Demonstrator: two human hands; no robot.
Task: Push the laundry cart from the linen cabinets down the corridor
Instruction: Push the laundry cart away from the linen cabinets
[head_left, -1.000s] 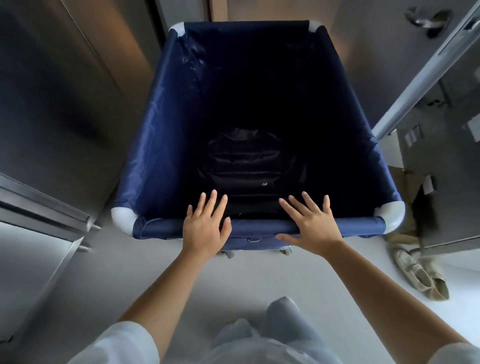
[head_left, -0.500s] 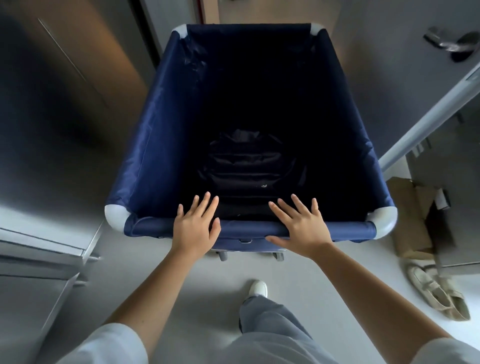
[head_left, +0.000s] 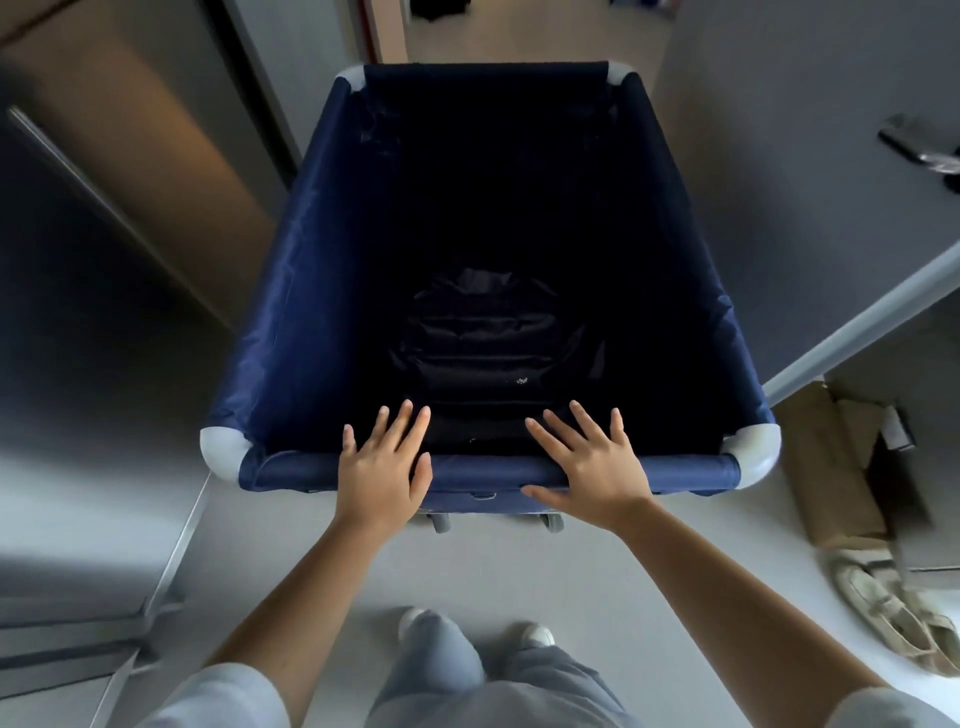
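The blue laundry cart (head_left: 291, 322) stands in the middle of the frame on the grey floor (head_left: 519, 571). Its long side runs from bottom to top — it points away from the person. The left hand (head_left: 382, 467) and right hand (head_left: 592, 467) lie flat on its near rim. Each grip holds nothing — fingers (head_left: 397, 428) straight, not curled round the bar. A tiny white mark (head_left: 521, 382) inside is too small to read.

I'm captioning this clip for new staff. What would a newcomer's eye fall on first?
The big navy laundry cart fills the middle, with a black bundle, hard to make out, at its bottom. The left hand and right hand press flat on its near rim, fingers spread. Pale shoes lie on the floor at the right.
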